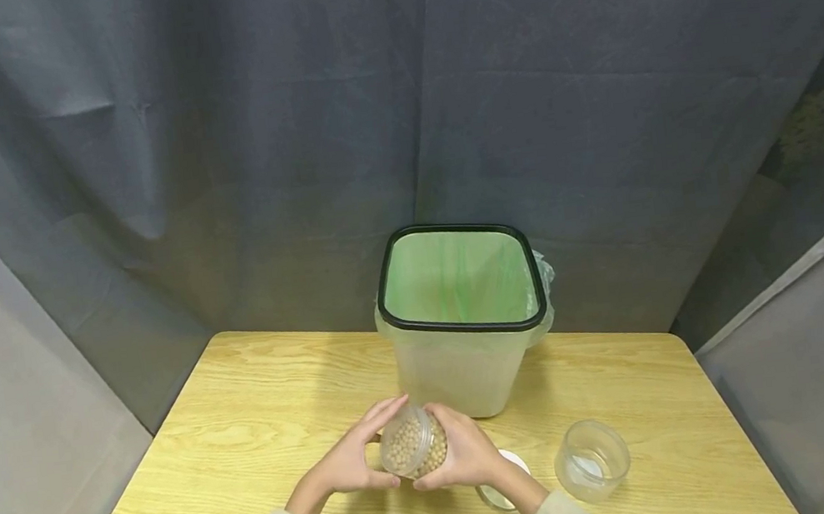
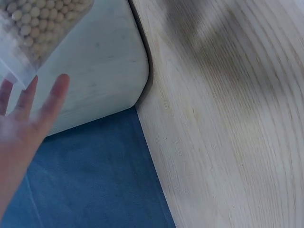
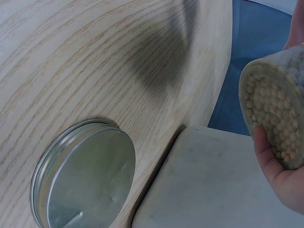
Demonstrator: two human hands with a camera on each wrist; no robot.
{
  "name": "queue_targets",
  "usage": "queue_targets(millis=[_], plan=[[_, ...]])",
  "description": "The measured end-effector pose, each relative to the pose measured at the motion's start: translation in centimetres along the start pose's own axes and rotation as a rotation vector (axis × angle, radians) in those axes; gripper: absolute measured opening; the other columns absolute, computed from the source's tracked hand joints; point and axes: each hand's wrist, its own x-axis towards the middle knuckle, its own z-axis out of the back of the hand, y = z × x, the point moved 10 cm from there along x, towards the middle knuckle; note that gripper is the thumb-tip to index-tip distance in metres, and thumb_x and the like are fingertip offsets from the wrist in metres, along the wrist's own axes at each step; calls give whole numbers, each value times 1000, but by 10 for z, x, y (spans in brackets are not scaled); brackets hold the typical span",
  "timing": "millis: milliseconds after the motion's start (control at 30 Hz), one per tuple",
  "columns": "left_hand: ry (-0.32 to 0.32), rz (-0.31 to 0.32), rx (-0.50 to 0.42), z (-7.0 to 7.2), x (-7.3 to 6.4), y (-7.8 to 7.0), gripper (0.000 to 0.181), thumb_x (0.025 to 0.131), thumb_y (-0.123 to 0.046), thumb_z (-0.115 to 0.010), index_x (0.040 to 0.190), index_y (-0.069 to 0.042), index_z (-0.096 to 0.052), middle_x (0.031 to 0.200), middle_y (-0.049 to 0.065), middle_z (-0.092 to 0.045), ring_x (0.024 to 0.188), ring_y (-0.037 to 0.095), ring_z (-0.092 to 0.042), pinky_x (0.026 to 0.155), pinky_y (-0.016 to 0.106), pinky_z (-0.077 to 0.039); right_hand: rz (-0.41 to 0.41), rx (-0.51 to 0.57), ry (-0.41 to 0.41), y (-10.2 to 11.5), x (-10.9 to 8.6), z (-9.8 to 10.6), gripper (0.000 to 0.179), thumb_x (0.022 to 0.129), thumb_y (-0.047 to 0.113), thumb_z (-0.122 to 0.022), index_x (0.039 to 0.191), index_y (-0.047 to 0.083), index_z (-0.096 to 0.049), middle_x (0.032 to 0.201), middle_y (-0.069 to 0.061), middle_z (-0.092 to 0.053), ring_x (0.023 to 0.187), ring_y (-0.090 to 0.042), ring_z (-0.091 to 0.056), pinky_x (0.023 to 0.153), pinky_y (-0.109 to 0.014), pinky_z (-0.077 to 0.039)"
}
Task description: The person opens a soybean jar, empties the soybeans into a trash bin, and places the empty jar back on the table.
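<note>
A clear jar (image 1: 407, 443) of round, pale beige beans or peas is held tilted above the table, in front of the bin. My right hand (image 1: 466, 448) grips its right end; in the right wrist view the thumb (image 3: 266, 154) presses against the bean-filled base. At the jar's other, translucent end is my left hand (image 1: 350, 460), thumb below and fingers above. The left wrist view shows those fingers (image 2: 50, 107) straight and spread, one tip apart from the jar and others close to its edge. Contact there is partly hidden.
A bin (image 1: 461, 369) with a black rim and green liner stands at the table's back. Round silver metal lids (image 3: 90, 180), apparently stacked, lie by my right forearm. Farther right is another clear jar (image 1: 592, 460) with something white inside. Dark curtains (image 1: 280, 153) hang behind the wooden table (image 1: 262, 407).
</note>
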Motion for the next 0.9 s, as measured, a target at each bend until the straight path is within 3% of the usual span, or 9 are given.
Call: queue_targets(millis=[200,433,600,767,900], plan=[[-50,17,-3,4,0,2,97,63,-18,-81,143,-9,-26,137,11,-32,116,34,-40,80,37,-46,1,-3,5,1,0,-1,92,48,45,-84,121,2,-47,105,-4,-58,89,-17,-58,75,-31,-49],[-126,88,-64,16,4,-25,79,65,-11,-79,129,10,-37,120,27,-41,104,43,-42,74,42,-51,0,2,7,2,1,-1,89,48,45,-84,119,6,-48,102,0,-58,87,-13,-57,74,-29,-49],[-169,85,-99,22,5,-25,74,67,-8,-77,126,13,-38,117,28,-44,102,45,-44,74,43,-52,-2,36,-5,0,2,3,88,48,44,-85,119,6,-48,102,1,-58,87,-14,-57,74,-30,-49],[-204,91,-219,29,-2,-14,72,70,1,-73,130,14,-33,120,32,-38,104,48,-39,77,48,-49,-19,98,-30,-4,1,5,88,47,42,-85,119,8,-48,103,3,-58,88,-14,-56,76,-30,-49],[-241,118,-235,35,-16,13,75,71,3,-72,132,13,-30,123,31,-36,105,46,-38,76,45,-50,-48,167,-35,-7,-3,7,92,48,40,-86,123,6,-46,106,1,-57,92,-16,-57,79,-32,-48]])
